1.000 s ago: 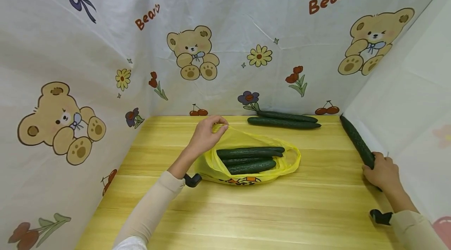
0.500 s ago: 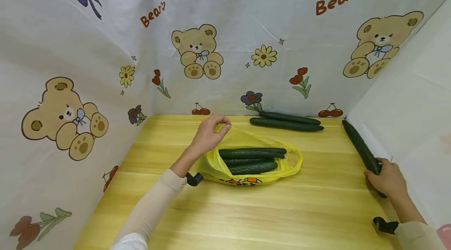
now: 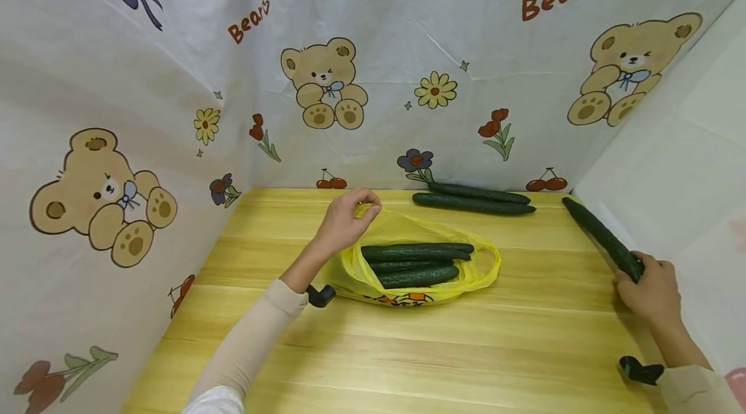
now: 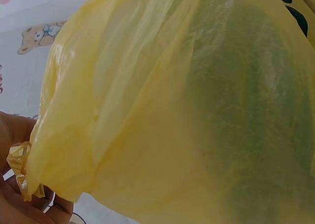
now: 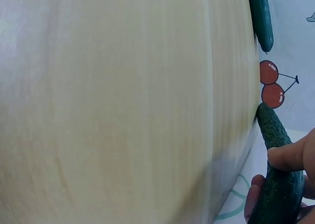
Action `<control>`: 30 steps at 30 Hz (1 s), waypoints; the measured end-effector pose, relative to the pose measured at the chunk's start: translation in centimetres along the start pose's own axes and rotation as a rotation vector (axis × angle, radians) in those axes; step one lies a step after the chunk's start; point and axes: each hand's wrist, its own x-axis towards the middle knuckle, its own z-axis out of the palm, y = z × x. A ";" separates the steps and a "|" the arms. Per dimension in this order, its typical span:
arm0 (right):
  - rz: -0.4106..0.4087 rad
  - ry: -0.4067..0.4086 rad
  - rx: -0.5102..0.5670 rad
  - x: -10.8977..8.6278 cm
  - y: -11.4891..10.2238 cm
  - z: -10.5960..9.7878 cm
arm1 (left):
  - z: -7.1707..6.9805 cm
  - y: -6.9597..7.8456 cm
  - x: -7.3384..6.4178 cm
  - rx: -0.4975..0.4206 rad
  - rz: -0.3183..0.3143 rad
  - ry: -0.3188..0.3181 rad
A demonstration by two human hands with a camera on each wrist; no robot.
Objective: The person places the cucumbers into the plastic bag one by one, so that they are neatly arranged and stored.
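Observation:
A yellow plastic bag point(image 3: 350, 278) lies on its side in the middle of the table, its mouth spread and several cucumbers point(image 3: 410, 276) inside. My left hand point(image 3: 344, 223) pinches the bag's upper rim at its left end; in the left wrist view the bunched yellow film point(image 4: 19, 165) sits between thumb and fingers. At the table's right side my right hand point(image 3: 653, 287) grips the near end of a single cucumber point(image 3: 600, 232). The right wrist view has the thumb across this cucumber point(image 5: 278, 184) and fingers on its other side.
Two more cucumbers point(image 3: 472, 203) lie along the back edge of the table point(image 3: 443, 356), against a printed cloth wall point(image 3: 384, 45). A plain white wall point(image 3: 688, 161) rises close beside the right hand. Black wrist-worn pieces point(image 3: 641, 370) show at both cuffs.
My right hand has shifted slightly right, and the near end of its cucumber has come up and right with it. The left hand keeps its pinch on the bag.

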 end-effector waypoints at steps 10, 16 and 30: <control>0.014 0.060 0.051 0.2 0.3 0.5 | -0.2 0.0 -0.1 0.004 -0.007 -0.005; 0.006 0.086 0.074 0.1 -0.4 0.2 | -0.3 0.0 -0.1 0.009 -0.005 -0.014; -0.003 0.123 0.078 -0.7 -1.3 -0.3 | -0.1 0.0 -0.3 -0.005 0.015 -0.002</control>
